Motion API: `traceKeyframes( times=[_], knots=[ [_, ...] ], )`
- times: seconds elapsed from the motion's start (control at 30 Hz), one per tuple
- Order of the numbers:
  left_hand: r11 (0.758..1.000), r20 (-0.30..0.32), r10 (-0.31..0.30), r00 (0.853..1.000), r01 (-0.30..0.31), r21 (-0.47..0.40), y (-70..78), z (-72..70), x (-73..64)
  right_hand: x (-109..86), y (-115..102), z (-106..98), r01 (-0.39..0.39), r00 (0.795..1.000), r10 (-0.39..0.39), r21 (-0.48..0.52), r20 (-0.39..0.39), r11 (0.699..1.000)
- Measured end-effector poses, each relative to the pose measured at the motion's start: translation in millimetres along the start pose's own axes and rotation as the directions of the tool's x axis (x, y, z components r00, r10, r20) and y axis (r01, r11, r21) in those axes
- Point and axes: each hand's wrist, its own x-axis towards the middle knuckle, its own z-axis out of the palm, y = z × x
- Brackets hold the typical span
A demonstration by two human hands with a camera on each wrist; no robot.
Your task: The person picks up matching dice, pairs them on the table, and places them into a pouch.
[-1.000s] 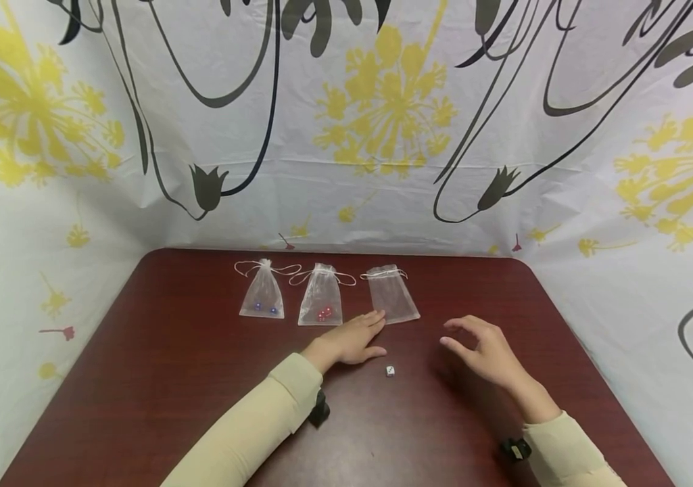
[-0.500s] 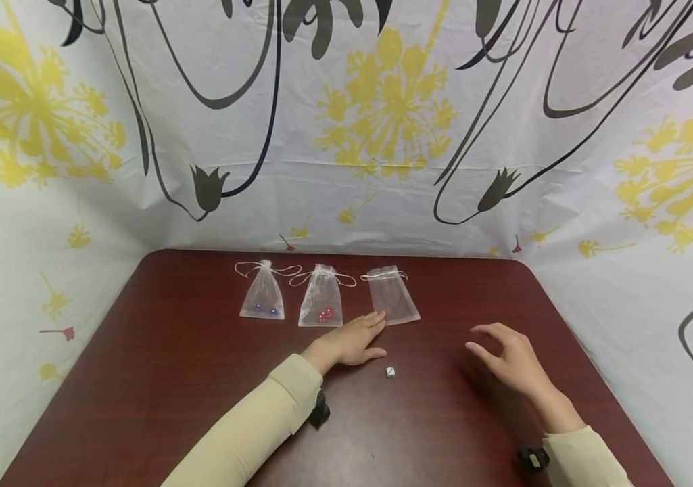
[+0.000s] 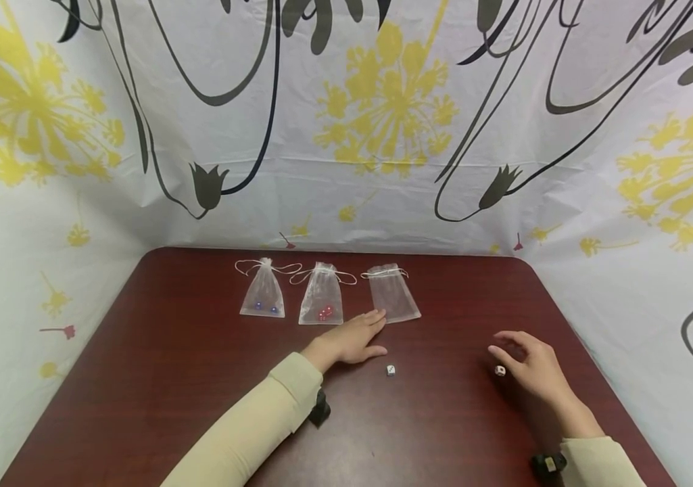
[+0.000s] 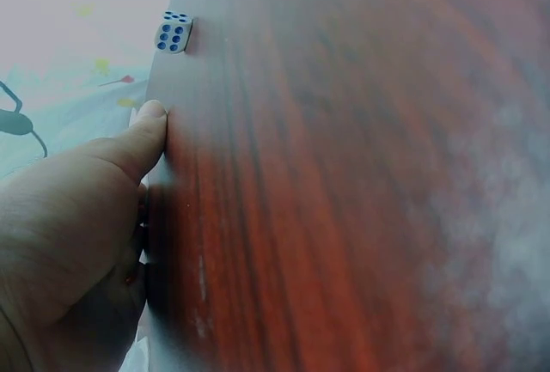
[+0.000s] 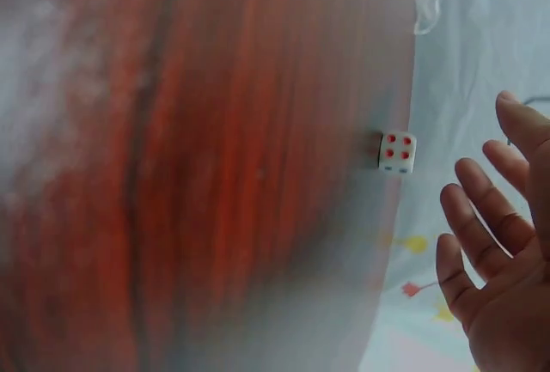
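My left hand point(image 3: 352, 339) lies flat on the table, fingers straight, its fingertips at the lower left corner of a sheer white drawstring pouch point(image 3: 393, 297). Just right of its thumb sits a white die point(image 3: 391, 370); blue pips show on this die point(image 4: 174, 33) in the left wrist view. Over the table's right side, my right hand point(image 3: 537, 370) has loosely bent, spread fingers and holds nothing. A second white die point(image 3: 500, 370) is beside its thumb; in the right wrist view this die point(image 5: 397, 152) shows four red pips and stands apart from the fingers.
Two more sheer pouches lie along the back: one point(image 3: 263, 291) with small blue dice-like pieces, another point(image 3: 320, 287) with red dice. A dark red-brown table point(image 3: 212, 365) carries everything. Floral-patterned white sheeting point(image 3: 297, 135) rises behind and at both sides.
My right hand has moved right and toward me. The second die now shows beside its thumb, where none was visible before. The left hand and pouches stay put.
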Motion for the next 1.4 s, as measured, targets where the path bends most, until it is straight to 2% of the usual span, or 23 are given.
traceKeyframes(
  times=[0.23,0.47,0.6,0.83,1.07,1.4],
  knots=[
    [1.000,-0.003,0.001,1.000,-0.001,-0.007,0.8,-1.8,-1.0,-8.1,16.2,-1.0,-0.093,0.993,0.091,0.028,0.080,0.995],
    [1.000,-0.010,0.006,1.000,-0.006,-0.023,1.4,-3.1,-2.2,-13.0,20.7,3.7,-0.088,0.981,0.089,-0.014,0.170,0.996],
    [1.000,-0.012,0.004,1.000,-0.005,-0.025,1.5,-2.7,-2.4,-14.4,21.6,5.2,-0.068,0.980,0.070,-0.017,0.188,0.998],
    [1.000,-0.012,0.003,1.000,-0.004,-0.018,1.3,-1.7,-2.0,-17.2,24.5,5.0,-0.068,0.982,0.073,-0.034,0.172,0.997],
    [1.000,-0.007,0.004,1.000,-0.004,-0.020,2.0,-2.3,-2.1,-20.2,24.9,4.8,-0.034,0.992,0.037,-0.027,0.122,0.999],
    [1.000,-0.013,0.002,1.000,-0.003,-0.022,1.8,-1.0,-1.2,-4.4,0.3,6.2,0.046,0.996,-0.048,0.038,0.071,0.998]
  ],
)
